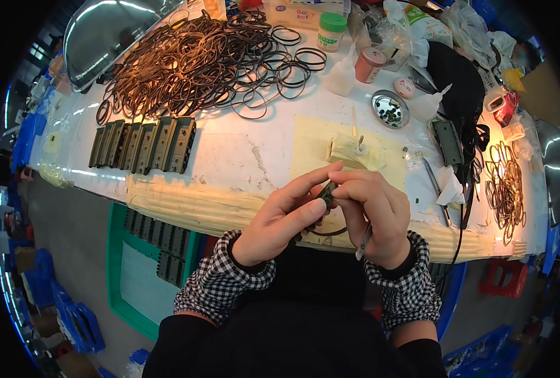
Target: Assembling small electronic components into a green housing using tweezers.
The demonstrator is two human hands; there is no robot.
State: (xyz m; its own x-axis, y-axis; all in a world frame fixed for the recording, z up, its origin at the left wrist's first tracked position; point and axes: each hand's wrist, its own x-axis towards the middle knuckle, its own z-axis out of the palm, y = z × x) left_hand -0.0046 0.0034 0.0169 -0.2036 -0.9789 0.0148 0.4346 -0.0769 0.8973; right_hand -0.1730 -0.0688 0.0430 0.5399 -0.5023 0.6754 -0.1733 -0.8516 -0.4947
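Observation:
My left hand is closed around a small dark green part, held near the table's front edge. My right hand pinches at the same part from the other side, thumb and fingertips together. A slim metal tool sticks out below the right hand's fingers; its kind is hidden. From between the hands hangs a dark curved band, like the rings piled on the table. Fingers cover most of the part. Just beyond lies a pale yellow sheet with a taped, cream-coloured lump on it.
A heap of dark rings fills the back left, behind a row of olive-green housings. At right are a round dish of small green pieces, a pink jar and a dark green block. A teal tray sits below left.

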